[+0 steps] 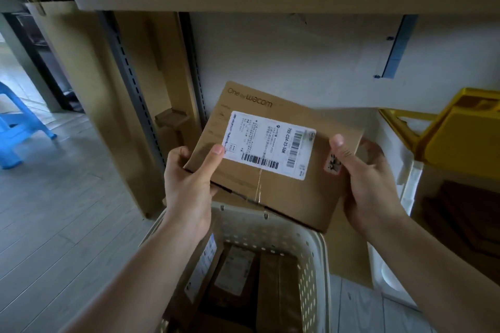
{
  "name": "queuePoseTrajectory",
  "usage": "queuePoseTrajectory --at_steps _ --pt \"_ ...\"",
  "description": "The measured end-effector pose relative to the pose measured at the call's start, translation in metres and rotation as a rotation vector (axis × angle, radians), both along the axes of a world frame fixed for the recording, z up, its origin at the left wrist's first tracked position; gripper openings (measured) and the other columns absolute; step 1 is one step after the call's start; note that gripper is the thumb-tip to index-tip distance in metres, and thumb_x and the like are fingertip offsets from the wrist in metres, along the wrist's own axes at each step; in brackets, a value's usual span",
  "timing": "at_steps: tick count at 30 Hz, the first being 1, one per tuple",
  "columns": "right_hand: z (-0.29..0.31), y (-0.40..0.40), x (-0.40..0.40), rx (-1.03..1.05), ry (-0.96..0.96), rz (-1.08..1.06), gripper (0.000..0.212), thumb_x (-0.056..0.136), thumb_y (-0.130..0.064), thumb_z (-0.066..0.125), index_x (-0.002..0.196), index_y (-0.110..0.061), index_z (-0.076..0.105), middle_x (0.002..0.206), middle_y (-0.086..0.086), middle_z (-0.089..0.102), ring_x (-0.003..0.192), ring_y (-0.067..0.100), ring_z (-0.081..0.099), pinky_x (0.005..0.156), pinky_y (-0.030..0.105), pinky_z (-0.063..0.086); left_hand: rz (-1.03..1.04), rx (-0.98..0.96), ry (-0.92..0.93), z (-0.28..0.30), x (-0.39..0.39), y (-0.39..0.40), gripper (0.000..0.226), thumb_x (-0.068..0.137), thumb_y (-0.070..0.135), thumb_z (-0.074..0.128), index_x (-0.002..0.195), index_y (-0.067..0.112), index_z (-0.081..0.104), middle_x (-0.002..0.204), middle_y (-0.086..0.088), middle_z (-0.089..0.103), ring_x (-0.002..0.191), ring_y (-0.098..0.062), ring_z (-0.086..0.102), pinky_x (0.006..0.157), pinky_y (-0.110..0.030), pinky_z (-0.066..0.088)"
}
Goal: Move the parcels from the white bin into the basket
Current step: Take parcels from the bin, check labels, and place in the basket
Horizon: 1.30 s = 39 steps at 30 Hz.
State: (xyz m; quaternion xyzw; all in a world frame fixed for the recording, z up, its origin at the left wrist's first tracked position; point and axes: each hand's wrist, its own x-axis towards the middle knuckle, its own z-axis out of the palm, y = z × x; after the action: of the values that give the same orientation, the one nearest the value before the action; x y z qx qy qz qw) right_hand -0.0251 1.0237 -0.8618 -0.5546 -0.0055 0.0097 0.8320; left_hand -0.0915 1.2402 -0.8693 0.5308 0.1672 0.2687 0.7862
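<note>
A flat brown cardboard parcel (281,192) with a white shipping label hangs tilted above the far rim of the cream perforated basket (311,265). My left hand (189,186) grips its left edge, thumb on top beside the label. My right hand (368,186) grips its right edge, thumb on top near a small sticker. Several brown parcels (235,270) lie inside the basket, some with white labels. The white bin (405,178) stands at the right, with dark brown contents showing inside.
A yellow lid or crate (460,132) leans over the white bin. Cardboard-lined metal shelving (243,0) rises ahead, with a box on the upper shelf. A blue plastic stool (19,127) stands at the left on the grey plank floor.
</note>
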Motion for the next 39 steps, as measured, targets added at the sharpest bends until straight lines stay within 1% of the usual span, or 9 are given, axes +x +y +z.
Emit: queuePoseTrajectory --at_steps 6,9,12,14,19,22,28,33,39 --pt "0.002 0.003 -0.011 -0.143 0.064 0.006 0.058 0.083 -0.025 0.081 0.133 -0.031 0.052 0.112 0.001 0.071 0.094 0.017 0.073 0.063 0.027 0.06 -0.047 -0.149 0.025 -0.004 -0.004 -0.01 0.017 0.092 0.013 0.069 0.089 0.014 0.053 0.089 -0.001 0.08 0.092 -0.016 0.077 0.084 -0.041 0.059" --pt "0.007 -0.003 -0.004 -0.074 0.039 -0.195 0.043 0.086 -0.029 0.081 0.12 -0.036 0.055 0.117 -0.002 0.068 0.104 0.018 0.069 0.085 0.037 0.06 -0.141 -0.004 0.077 -0.005 -0.005 -0.013 0.015 0.087 0.014 0.071 0.095 0.014 0.058 0.097 -0.002 0.079 0.102 -0.022 0.075 0.085 -0.046 0.058" --pt "0.011 -0.003 -0.003 -0.009 0.035 -0.252 0.035 0.085 -0.034 0.082 0.106 -0.038 0.055 0.105 -0.01 0.072 0.097 0.012 0.072 0.077 0.029 0.06 -0.356 0.15 0.047 -0.008 -0.007 -0.012 0.101 0.076 0.003 0.077 0.149 0.047 0.023 0.106 0.004 0.078 0.104 -0.014 0.074 0.087 -0.046 0.056" --pt "0.011 -0.001 -0.006 -0.012 0.085 -0.233 0.047 0.081 -0.037 0.085 0.116 -0.03 0.055 0.105 -0.007 0.072 0.097 0.014 0.072 0.082 0.035 0.061 -0.457 0.343 0.047 -0.012 -0.007 -0.011 0.127 0.077 -0.005 0.078 0.154 0.053 -0.005 0.11 0.014 0.076 0.107 -0.003 0.07 0.089 -0.032 0.051" --pt "0.009 -0.002 -0.006 -0.011 0.128 -0.07 0.035 0.087 -0.024 0.08 0.116 -0.02 0.06 0.097 0.003 0.08 0.08 0.02 0.079 0.062 0.033 0.065 -0.265 0.249 0.097 -0.009 -0.002 -0.004 0.047 0.076 0.033 0.079 0.114 0.021 0.054 0.105 -0.01 0.071 0.094 -0.028 0.073 0.07 -0.034 0.06" --pt "0.004 0.001 -0.007 -0.103 0.028 0.006 0.029 0.094 -0.022 0.072 0.121 -0.028 0.063 0.098 -0.005 0.081 0.086 0.014 0.079 0.079 0.04 0.065 -0.355 0.417 0.162 -0.004 -0.009 -0.002 0.071 0.075 0.057 0.08 0.097 -0.004 0.054 0.097 -0.027 0.068 0.095 -0.053 0.064 0.079 -0.053 0.055" --pt "0.001 -0.001 -0.008 -0.228 -0.061 0.177 0.019 0.102 -0.036 0.058 0.119 -0.042 0.062 0.099 -0.01 0.079 0.09 0.011 0.078 0.072 0.033 0.064 -0.426 0.468 0.029 -0.009 -0.013 -0.02 0.051 0.091 0.024 0.061 0.134 0.042 0.038 0.116 0.015 0.074 0.11 -0.008 0.07 0.084 -0.027 0.061" --pt "-0.002 0.007 -0.014 -0.321 -0.21 0.301 0.053 0.1 -0.036 0.054 0.151 -0.047 0.04 0.117 -0.017 0.075 0.106 0.007 0.073 0.087 0.033 0.062 -0.269 0.397 -0.09 -0.01 -0.011 -0.025 0.064 0.093 0.025 0.058 0.149 0.04 0.029 0.124 0.015 0.071 0.119 -0.01 0.066 0.097 -0.038 0.059" --pt "0.006 0.007 -0.023 -0.293 -0.33 0.25 0.052 0.103 -0.026 0.051 0.148 -0.048 0.04 0.116 -0.023 0.074 0.106 0.001 0.072 0.078 0.015 0.057 -0.197 0.505 -0.183 -0.007 -0.015 -0.026 0.065 0.096 0.019 0.056 0.152 0.031 0.026 0.132 0.012 0.067 0.126 -0.012 0.062 0.101 -0.04 0.056"
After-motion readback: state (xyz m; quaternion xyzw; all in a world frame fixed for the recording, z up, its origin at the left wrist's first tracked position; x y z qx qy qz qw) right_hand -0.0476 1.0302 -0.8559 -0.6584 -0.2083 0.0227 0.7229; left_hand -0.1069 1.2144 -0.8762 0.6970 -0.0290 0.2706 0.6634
